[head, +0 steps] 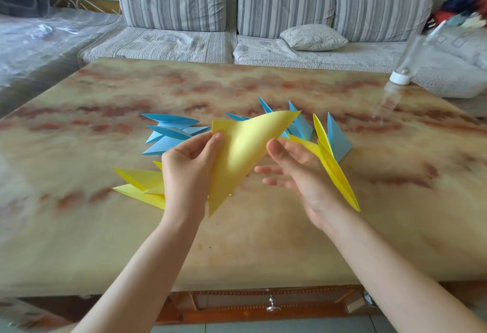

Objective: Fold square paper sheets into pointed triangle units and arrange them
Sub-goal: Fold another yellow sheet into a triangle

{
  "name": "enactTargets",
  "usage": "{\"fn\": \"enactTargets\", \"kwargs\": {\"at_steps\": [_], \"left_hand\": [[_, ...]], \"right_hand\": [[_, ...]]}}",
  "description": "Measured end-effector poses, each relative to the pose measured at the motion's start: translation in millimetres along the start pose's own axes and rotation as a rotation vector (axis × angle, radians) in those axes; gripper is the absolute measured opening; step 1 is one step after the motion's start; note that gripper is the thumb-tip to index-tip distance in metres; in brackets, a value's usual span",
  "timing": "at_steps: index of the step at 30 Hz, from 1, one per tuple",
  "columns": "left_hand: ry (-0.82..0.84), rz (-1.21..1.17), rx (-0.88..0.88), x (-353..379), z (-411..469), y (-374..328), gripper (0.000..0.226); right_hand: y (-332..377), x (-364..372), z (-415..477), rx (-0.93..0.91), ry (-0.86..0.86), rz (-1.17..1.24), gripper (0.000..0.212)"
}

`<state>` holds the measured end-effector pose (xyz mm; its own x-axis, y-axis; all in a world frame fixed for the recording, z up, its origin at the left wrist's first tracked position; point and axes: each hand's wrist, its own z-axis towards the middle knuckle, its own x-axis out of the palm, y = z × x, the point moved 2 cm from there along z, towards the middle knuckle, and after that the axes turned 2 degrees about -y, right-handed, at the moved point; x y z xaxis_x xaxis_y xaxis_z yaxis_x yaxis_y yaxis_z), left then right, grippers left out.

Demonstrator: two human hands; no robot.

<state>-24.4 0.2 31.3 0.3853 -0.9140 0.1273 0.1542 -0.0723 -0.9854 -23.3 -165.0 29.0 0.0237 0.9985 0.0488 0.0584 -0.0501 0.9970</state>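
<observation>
A yellow paper sheet [241,153], folded into a large triangle, is held up above the table. My left hand [187,172] pinches its left edge between thumb and fingers. My right hand [292,166] touches its right edge with the thumb, the fingers spread apart below. Folded yellow pointed units [137,183] lie on the table left of my left hand, and more yellow units [334,166] stand behind my right hand. Blue pointed units [171,132] lie behind on the left, and other blue units [337,137] stand upright on the right.
The marble-patterned table [237,240] has a drawer with a metal knob [271,303] under its near edge. A clear bottle with a white cap [402,75] lies at the table's far right corner. A grey striped sofa [263,16] stands beyond the table.
</observation>
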Motion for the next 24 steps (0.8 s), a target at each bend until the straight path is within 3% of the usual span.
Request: {"fn": "enactTargets", "kwargs": {"at_steps": [3,9,24], "left_hand": [[0.024,-0.060,-0.042,5.8,-6.1,0.8,0.011],[0.049,-0.164,-0.124,10.1,-12.3,2.9,0.007],[0.119,-0.276,-0.194,10.9,-16.5,-5.2,0.009]], "right_hand": [[-2.4,11.8,-3.9,0.067,0.077,0.087,0.059],[-2.7,11.2,-0.9,0.035,-0.042,0.148,0.010],[1.1,7.5,-0.8,-0.001,0.003,0.200,0.008]]}}
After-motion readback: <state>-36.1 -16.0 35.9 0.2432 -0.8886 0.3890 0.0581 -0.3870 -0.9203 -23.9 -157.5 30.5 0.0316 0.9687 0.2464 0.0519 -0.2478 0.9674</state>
